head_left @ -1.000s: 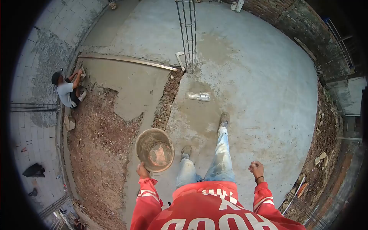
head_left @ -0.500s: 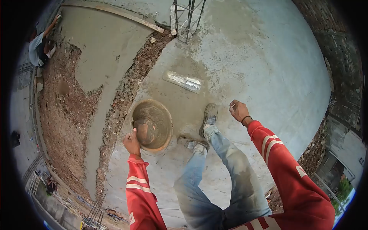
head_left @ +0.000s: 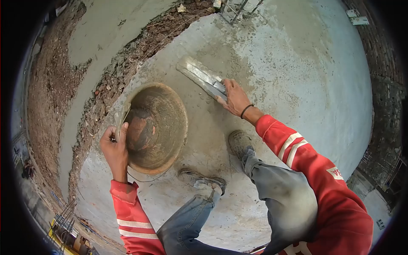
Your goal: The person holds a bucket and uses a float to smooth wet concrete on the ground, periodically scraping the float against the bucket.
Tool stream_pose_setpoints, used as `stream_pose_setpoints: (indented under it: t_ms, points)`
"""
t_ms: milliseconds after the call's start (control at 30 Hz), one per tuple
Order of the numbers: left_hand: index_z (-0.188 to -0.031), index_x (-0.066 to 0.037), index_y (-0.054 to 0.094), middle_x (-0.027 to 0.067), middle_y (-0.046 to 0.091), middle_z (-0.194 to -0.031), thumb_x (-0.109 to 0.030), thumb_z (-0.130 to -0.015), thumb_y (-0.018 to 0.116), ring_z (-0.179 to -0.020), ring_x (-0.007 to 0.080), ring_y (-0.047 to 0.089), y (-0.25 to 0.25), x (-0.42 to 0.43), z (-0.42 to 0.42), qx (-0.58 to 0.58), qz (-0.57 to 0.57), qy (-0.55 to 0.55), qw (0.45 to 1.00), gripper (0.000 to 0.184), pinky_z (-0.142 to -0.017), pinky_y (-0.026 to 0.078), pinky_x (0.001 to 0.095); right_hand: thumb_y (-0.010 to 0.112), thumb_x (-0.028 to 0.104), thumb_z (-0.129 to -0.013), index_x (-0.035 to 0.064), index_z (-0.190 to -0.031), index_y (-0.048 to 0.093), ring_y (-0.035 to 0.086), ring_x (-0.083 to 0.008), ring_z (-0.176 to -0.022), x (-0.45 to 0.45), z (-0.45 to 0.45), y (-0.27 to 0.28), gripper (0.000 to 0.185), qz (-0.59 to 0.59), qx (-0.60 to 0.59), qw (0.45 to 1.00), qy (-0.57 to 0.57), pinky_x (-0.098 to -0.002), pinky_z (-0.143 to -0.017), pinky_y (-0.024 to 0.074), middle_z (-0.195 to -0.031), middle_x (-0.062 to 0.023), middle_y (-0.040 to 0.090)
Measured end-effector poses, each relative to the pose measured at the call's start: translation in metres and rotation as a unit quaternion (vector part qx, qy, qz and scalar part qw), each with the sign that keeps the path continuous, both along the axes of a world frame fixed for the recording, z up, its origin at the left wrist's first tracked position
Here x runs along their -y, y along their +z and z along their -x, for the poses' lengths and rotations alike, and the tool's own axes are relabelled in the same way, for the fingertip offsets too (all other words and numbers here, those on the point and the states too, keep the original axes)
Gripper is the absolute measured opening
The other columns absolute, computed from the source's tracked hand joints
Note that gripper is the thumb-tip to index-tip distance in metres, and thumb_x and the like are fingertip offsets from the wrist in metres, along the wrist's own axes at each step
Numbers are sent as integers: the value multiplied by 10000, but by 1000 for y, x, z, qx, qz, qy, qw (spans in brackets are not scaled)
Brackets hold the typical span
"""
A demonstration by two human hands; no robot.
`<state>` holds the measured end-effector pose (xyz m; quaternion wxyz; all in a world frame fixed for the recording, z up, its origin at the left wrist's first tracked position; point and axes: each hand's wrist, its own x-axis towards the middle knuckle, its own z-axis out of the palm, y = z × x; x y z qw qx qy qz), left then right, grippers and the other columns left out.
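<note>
A round, mud-stained bucket [head_left: 168, 123] with a reddish patch inside rests on or just above the concrete floor. My left hand [head_left: 115, 148] pinches its left rim, thumb on the inner side. A long flat metal trowel [head_left: 197, 76] lies on the damp concrete, tilted down to the right. At the trowel's right end is my right hand [head_left: 234, 97], its thumb and fingers on either side of the handle. Whether the fingers have closed on the handle is hard to tell.
A strip of rubble and soil [head_left: 110, 83] runs diagonally left of the bucket, with wet concrete [head_left: 106, 34] beyond it. Steel rebar [head_left: 240, 10] stands at the top. My shoes [head_left: 241, 143] are on the slab. A brick wall is at the right.
I have bent lower, and the bucket and trowel look nearer. My right hand has moved from empty air to the trowel's handle. My left hand still holds the bucket rim.
</note>
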<state>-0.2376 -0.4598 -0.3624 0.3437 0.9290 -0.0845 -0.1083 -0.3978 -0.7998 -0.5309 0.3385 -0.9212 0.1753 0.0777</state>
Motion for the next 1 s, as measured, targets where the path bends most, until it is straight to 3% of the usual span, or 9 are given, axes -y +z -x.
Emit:
stream_pose_setpoints:
  t_ms: [167,233,300,367,533,667,767,867,1000]
  points:
    - [-653,-8,479,-10,459,-700,-204,-907,723,-672,81,391,-13,-14,-39,65,6,-87,994,404,-600,321,237,650,358,-901,-35,-1166,458,618,-450,-968,7,-13,-21,512,-44,13,999,-26,-515,-848,481,-1002,-305,615]
    - [-648,-19,482,-15,496,-702,-213,-918,709,-668,83,414,-3,-8,-44,-37,37,-68,996,402,-611,333,243,629,474,-897,-75,-1116,531,633,-438,-937,12,-15,-26,599,-88,-91,992,-5,-496,-823,491,-927,-329,623]
    - [-642,-34,479,-26,487,-692,-227,-923,702,-669,82,406,-1,-2,-47,-70,50,-39,996,407,-616,342,255,595,533,-906,-80,-1061,577,636,-442,-927,18,-16,-33,633,-65,-42,997,3,-490,-817,490,-913,-332,632]
    - [-635,-44,465,-37,471,-673,-230,-923,700,-660,78,397,-9,-5,-56,-23,19,-122,992,416,-603,347,269,585,502,-922,-66,-1183,555,638,-464,-967,23,-16,-41,626,-72,25,997,-18,-510,-862,491,-987,-333,649]
    - [-636,-40,452,-33,480,-663,-236,-923,700,-649,76,410,-13,0,-67,-99,28,-110,989,426,-582,358,284,596,428,-939,0,-1046,501,608,-477,-806,27,2,29,451,-49,149,988,9,-534,-707,452,-829,-286,622]
    - [-661,-49,523,-58,524,-669,-298,-928,701,-670,42,443,-1,2,-63,-71,-37,-130,988,406,-602,405,256,653,303,-912,30,-1072,501,632,-420,-739,17,37,103,352,5,108,989,97,-488,-626,457,-783,-213,635]
    - [-653,-58,543,-65,489,-637,-375,-918,701,-635,52,428,-1,-8,-66,-63,-40,-114,991,443,-570,381,265,654,292,-903,53,-1089,513,651,-388,-708,-3,43,101,333,37,133,971,197,-481,-603,473,-796,-171,657]
    - [-649,-62,562,-64,469,-615,-429,-906,701,-606,61,419,7,-6,-58,-74,-57,-88,992,469,-541,366,276,631,265,-906,83,-1128,516,668,-313,-641,-17,29,102,309,202,121,907,350,-431,-541,501,-875,-130,681]
    - [-680,6,655,14,500,-548,-481,-841,738,-530,120,437,-7,-13,-61,-20,-35,-90,995,520,-512,369,330,583,179,-892,49,-1142,511,650,-263,-592,-65,-27,102,291,237,226,845,423,-388,-507,492,-830,-112,632]
